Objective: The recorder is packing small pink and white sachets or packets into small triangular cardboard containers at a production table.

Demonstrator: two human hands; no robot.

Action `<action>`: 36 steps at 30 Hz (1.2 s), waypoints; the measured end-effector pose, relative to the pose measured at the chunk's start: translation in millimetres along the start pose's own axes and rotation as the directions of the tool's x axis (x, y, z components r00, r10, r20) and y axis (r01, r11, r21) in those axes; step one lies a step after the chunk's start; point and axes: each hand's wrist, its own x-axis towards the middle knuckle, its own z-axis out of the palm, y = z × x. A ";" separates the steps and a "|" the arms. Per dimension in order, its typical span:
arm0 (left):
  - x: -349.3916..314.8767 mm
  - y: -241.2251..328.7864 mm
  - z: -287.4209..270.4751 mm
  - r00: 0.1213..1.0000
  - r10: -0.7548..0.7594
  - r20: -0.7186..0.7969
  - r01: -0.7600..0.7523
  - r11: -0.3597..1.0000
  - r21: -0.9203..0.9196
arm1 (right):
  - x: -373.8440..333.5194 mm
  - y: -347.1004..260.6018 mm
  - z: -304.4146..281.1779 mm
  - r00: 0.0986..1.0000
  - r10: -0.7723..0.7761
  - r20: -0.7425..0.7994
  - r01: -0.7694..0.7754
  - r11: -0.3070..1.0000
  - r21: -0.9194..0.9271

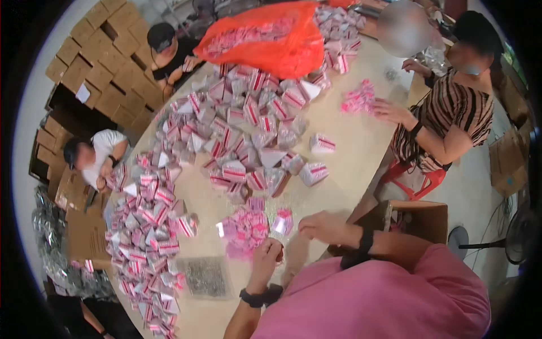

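- Hands first: our left hand (pixel 266 257) has its fingers curled in, just beside the pink pile (pixel 247 227); we cannot tell if it holds something small
- Our right hand (pixel 327 227) has bent fingers close to our edge of the tabletop (pixel 350 164); we cannot tell if it pinches anything
- That pile lies in from our edge, and a shiny pink packet (pixel 282 222) is just beside it, on the side toward our right hand
- A flat, grey, see-through bundle (pixel 203 277) lies between the pile and the left edge, where lots of wrapped packs (pixel 152 214) sit
- We think the step now is working on the little pink pieces with both hands
- We guess the next move calls for a soft pinch, taking one thin piece without pushing the others about
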 end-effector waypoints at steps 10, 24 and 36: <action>31.7 -55.1 53.0 0.708 0.387 0.590 -0.703 0.467 0.537 | -69.0 60.8 -24.9 0.706 0.695 -0.136 -0.546 0.657 0.520; 59.3 -17.9 40.2 0.911 0.233 0.341 -0.366 0.072 0.928 | -97.5 83.4 -33.8 0.678 0.721 -0.145 -0.522 0.610 0.596; 192.6 13.6 129.3 0.768 0.546 0.336 -0.316 -0.134 0.939 | -99.4 97.2 -56.6 0.696 0.697 -0.172 -0.511 0.649 0.563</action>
